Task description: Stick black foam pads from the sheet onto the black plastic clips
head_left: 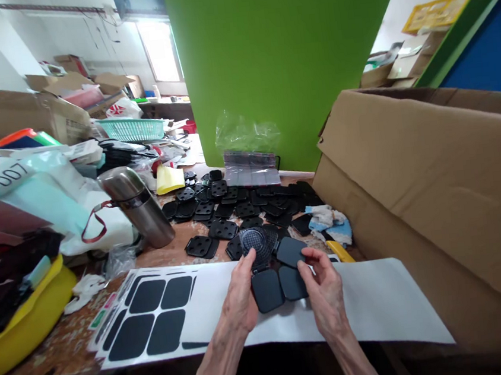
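Note:
My left hand [239, 299] and my right hand [323, 290] hold between them a black plastic piece [273, 268] made of joined rounded-square pads. The left fingers pinch its left side near a round grid-patterned section [256, 243]. The right fingers grip the pad [291, 251] on its right. Under the hands lies a white backing sheet [378, 299] that carries several black rounded-square stickers [156, 316] at its left end. Behind it is a heap of several black perforated square plates [234, 207].
A steel flask [138, 205] lies to the left, by a yellow basin [27, 324] and plastic bags. A large cardboard box [434, 192] fills the right. A green panel [282, 59] stands behind, with a clear bag [249, 152] before it. A yellow tool [340, 251] lies near crumpled cloth.

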Demonstrator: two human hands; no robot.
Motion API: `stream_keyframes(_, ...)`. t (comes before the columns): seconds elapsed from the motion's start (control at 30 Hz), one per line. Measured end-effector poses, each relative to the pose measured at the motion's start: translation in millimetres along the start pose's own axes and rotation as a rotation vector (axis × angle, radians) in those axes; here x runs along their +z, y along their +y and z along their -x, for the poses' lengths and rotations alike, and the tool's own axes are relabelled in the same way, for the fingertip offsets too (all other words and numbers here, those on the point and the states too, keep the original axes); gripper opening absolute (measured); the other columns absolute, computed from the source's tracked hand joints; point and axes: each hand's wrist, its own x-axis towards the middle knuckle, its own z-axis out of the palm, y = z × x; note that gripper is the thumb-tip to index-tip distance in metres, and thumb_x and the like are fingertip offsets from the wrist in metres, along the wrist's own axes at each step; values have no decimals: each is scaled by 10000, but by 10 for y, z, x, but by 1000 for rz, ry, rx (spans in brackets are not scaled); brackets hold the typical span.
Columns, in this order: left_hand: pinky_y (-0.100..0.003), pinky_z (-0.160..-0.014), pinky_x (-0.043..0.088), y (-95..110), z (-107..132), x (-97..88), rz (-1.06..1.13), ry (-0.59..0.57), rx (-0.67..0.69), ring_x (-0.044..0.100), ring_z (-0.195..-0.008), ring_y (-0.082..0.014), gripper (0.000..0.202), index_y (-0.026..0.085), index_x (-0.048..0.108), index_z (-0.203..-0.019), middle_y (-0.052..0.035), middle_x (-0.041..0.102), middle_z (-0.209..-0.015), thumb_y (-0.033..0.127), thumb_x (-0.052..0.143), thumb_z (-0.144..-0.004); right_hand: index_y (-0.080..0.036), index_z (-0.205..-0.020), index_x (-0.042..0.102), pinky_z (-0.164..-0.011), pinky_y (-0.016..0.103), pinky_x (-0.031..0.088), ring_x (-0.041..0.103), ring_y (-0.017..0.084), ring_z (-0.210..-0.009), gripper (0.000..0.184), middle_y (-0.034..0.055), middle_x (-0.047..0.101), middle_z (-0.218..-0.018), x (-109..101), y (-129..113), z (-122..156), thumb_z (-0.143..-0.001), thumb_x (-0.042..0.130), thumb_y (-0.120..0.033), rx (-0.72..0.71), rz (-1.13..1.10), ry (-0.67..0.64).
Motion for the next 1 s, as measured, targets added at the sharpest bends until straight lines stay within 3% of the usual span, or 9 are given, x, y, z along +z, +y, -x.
stream_keyframes(0.1,-341,-913,414,-21,47,8,13,4,93,582,-1014,-201,508,187,529,-1168,-93,637,-1098,360,656,-707,-195,-1166,418,-785,309,478,558,187,-945,446,89,554,-1050,55,-83,150,-768,570,-330,-55,-46,-5)
stream_keyframes(0.23,-332,-985,358,-39,215,-82,40,-10,237,532,-1101,-198,531,224,508,-1211,-65,615,-1155,332,659,-713,-196,-1197,406,-771,304,493,554,196,-979,480,101,552,-1079,98,-174,344,-772,568,-346,0,-27,-99)
stream_keyframes(0.37,-331,-986,360,-73,533,-253,120,-9,271,526,-1108,-196,493,237,492,-1231,-53,598,-1184,342,606,-763,-224,-1125,420,-811,318,482,560,194,-996,467,87,556,-1111,126,-271,625,-727,635,-340,83,-104,-177)
stream_keyframes(0.5,-353,-982,359,-88,904,-533,180,15,330,543,-1085,-215,447,216,526,-1201,-64,616,-1154,348,585,-778,-230,-1171,376,-769,337,500,594,210,-967,594,91,596,-1078,218,-302,990,-677,695,-309,262,-189,-237)
stream_keyframes(0.67,-338,-1003,333,-116,1434,-1140,189,298,360,492,-1147,-211,443,229,536,-1193,-52,580,-1210,337,598,-768,-218,-1176,390,-809,296,482,600,185,-961,579,91,609,-1068,538,-206,1591,-681,686,-263,240,-195,-401)
stream_keyframes(0.87,-329,-818,481,-238,1803,-2103,340,641,268,639,-889,-200,429,217,562,-1122,-75,661,-1052,359,637,-725,-223,-1133,355,-811,310,481,592,190,-963,409,94,579,-1077,1118,148,2179,-772,537,-282,341,-156,-957)
stream_keyframes(1.0,-322,-680,523,-324,1902,-2758,368,846,195,668,-687,-200,325,137,598,-1001,-93,703,-826,286,642,-715,-208,-1111,333,-741,298,489,617,179,-861,364,67,605,-979,1545,538,2553,-766,446,-231,413,-11,-1177)
